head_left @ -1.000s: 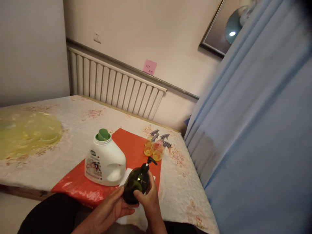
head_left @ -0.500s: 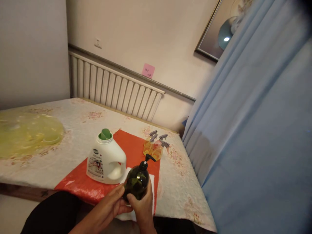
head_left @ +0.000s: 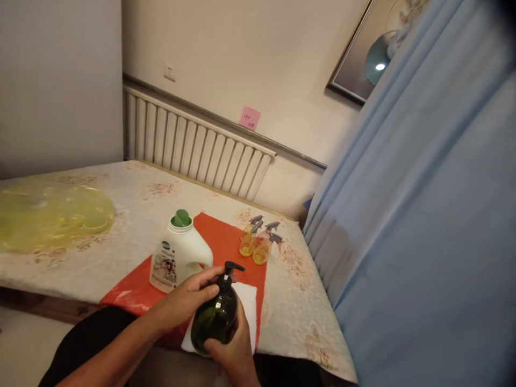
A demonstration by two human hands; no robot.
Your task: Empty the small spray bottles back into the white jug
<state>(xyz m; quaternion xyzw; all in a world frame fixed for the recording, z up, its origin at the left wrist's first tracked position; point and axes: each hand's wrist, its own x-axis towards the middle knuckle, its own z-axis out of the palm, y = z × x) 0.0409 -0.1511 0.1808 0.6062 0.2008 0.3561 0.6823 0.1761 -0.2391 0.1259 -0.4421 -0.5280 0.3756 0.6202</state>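
A dark green pump bottle (head_left: 213, 321) with a black pump head (head_left: 233, 267) is held upright, tilted slightly, near the table's front edge. Around its lower body, my right hand (head_left: 234, 344) is closed, thumb across the front. My left hand (head_left: 197, 293) grips the black collar below the pump, its thumb on the near side and its fingers behind. Just left of the bottle stands a white detergent jug (head_left: 177, 252) with a green insert (head_left: 182, 217) in its mouth; the left hand hides part of its handle. Under the bottle lies a white cloth (head_left: 246, 298).
A red plastic sheet (head_left: 217, 236) covers part of the flowered tablecloth (head_left: 298, 317). Several spray bottles (head_left: 260, 250) with amber liquid and grey triggers stand at its far right. A yellow translucent bag (head_left: 52, 220) lies at the left. A blue curtain (head_left: 403, 215) hangs along the right side.
My left hand has moved from the bottle's lower side up to the pump collar. The bottle has come nearer and a little to the left, with my right hand still around it.
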